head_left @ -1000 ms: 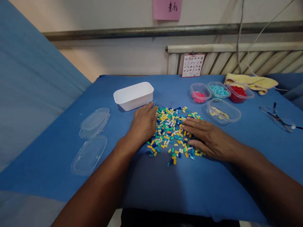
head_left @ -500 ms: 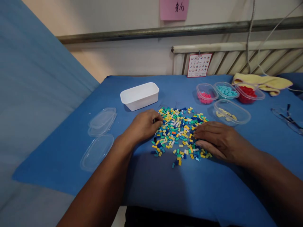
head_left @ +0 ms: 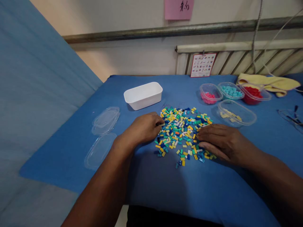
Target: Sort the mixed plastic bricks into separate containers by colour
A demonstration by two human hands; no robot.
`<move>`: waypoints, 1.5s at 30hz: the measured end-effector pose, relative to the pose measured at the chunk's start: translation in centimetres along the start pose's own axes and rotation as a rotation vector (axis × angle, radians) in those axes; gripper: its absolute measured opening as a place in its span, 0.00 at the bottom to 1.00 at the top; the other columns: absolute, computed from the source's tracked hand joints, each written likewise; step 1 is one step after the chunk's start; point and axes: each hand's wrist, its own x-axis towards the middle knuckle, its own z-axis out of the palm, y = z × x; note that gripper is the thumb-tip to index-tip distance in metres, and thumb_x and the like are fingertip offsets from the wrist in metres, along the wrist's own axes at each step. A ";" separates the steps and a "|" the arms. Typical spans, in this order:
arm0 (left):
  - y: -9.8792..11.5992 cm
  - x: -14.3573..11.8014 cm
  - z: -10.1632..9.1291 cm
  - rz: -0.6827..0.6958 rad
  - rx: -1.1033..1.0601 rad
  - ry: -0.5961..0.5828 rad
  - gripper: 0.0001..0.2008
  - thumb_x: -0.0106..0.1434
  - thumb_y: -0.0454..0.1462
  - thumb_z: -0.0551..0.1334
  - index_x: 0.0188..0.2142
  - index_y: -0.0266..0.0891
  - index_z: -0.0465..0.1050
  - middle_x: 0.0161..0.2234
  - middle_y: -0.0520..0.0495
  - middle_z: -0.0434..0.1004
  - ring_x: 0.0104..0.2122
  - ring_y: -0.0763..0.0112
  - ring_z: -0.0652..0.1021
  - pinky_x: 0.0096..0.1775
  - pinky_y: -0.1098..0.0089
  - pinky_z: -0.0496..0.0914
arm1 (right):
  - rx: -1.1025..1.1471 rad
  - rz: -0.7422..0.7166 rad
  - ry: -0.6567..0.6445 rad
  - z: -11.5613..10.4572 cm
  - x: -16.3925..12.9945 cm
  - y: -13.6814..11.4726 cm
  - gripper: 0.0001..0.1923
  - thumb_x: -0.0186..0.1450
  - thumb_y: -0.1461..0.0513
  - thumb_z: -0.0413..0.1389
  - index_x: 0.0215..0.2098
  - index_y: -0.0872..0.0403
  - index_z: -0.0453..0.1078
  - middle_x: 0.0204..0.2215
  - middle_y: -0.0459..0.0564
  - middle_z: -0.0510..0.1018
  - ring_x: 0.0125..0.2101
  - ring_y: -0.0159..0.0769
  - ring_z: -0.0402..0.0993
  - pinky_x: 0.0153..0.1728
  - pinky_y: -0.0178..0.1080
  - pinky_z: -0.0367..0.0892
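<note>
A loose pile of small toy building bricks (head_left: 176, 134) in yellow, blue, green and white lies spread over the blue cloth. At its left edge is my left hand (head_left: 148, 127), closed, thumb and forefinger pinched on a pale yellow brick (head_left: 162, 125) that barely shows. My right hand (head_left: 221, 142) rests along the right side of the pile, fingers stretched out and touching the bricks. Just beyond it stands a clear plastic tub (head_left: 236, 112) with several pale yellow bricks inside.
A white empty box (head_left: 143, 98) stands behind the pile. Clear lids (head_left: 100, 151) lie at the left. Tubs of pink bricks (head_left: 208, 97), turquoise bricks (head_left: 232, 91) and red bricks (head_left: 252, 94) stand at back right, near a yellow cloth (head_left: 268, 82) and glasses (head_left: 293, 118).
The whole view has shifted slightly, so everything sits further right. A pale yellow brick now shows at my left fingertips, which have closed together. My right hand has barely moved over the pile.
</note>
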 end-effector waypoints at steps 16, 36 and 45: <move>0.5 0.8 2.2 0.152 0.081 0.132 0.17 0.75 0.34 0.57 0.57 0.44 0.79 0.49 0.43 0.82 0.49 0.59 0.81 0.49 0.63 0.73 | 0.035 0.004 0.000 0.2 0.1 -0.3 0.07 0.76 0.63 0.63 0.52 0.53 0.79 0.47 0.55 0.89 0.45 0.44 0.88 0.49 0.46 0.83; 0.6 0.5 1.6 0.126 0.007 0.048 0.07 0.71 0.33 0.60 0.44 0.42 0.77 0.44 0.47 0.81 0.41 0.63 0.79 0.42 0.64 0.69 | 0.080 0.024 -0.028 0.3 0.2 -0.3 0.06 0.77 0.64 0.61 0.51 0.52 0.78 0.47 0.55 0.88 0.45 0.43 0.87 0.46 0.44 0.82; 2.2 1.1 1.1 0.178 -0.339 0.180 0.07 0.74 0.40 0.66 0.42 0.41 0.82 0.39 0.48 0.81 0.38 0.67 0.79 0.42 0.67 0.71 | 0.093 0.126 0.103 0.7 0.8 -0.6 0.12 0.76 0.60 0.63 0.57 0.52 0.78 0.47 0.55 0.88 0.46 0.42 0.87 0.49 0.44 0.81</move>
